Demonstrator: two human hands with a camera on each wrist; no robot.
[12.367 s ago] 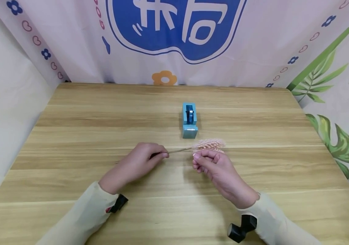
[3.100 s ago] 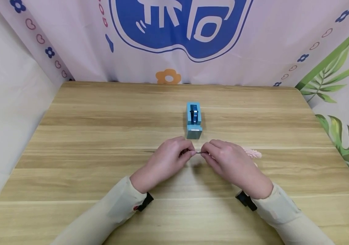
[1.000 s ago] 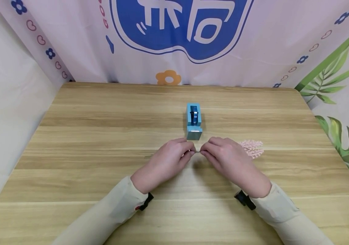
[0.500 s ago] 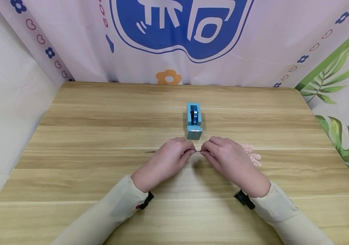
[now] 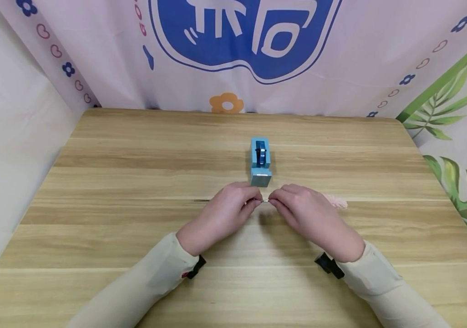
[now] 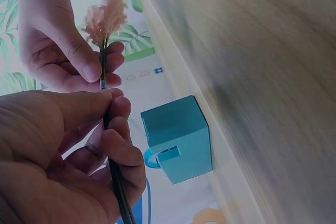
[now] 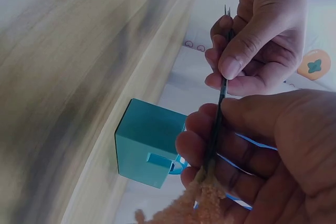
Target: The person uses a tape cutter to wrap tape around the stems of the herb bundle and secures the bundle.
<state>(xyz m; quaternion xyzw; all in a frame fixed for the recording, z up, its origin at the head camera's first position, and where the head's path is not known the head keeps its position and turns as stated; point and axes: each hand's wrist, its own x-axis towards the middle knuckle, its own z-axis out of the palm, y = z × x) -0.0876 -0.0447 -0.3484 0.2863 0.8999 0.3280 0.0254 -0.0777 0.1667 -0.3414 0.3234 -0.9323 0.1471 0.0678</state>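
My left hand (image 5: 225, 209) and right hand (image 5: 315, 216) meet just in front of the blue tape dispenser (image 5: 260, 177), both pinching one thin bundle of pink flower stems (image 6: 122, 195). Fluffy pink flower heads (image 6: 107, 17) stick out beyond the right hand; thin stem ends (image 7: 227, 11) come out past the left. Between the two sets of fingertips a short stretch of stem shows, with a shiny band (image 5: 265, 201) that looks like clear tape. The rest of the stems is hidden by the hands in the head view.
A wooden table (image 5: 135, 155) lies under the hands. Behind it hangs a printed curtain (image 5: 114, 54), with a leaf-patterned cloth (image 5: 454, 136) at the right. Dark wrist cameras (image 5: 329, 265) sit on both cuffs.
Earlier the right hand was apart from the stems, near the heads; it then came to pinch them beside the left. Over the last second the flower heads have turned and look narrower.
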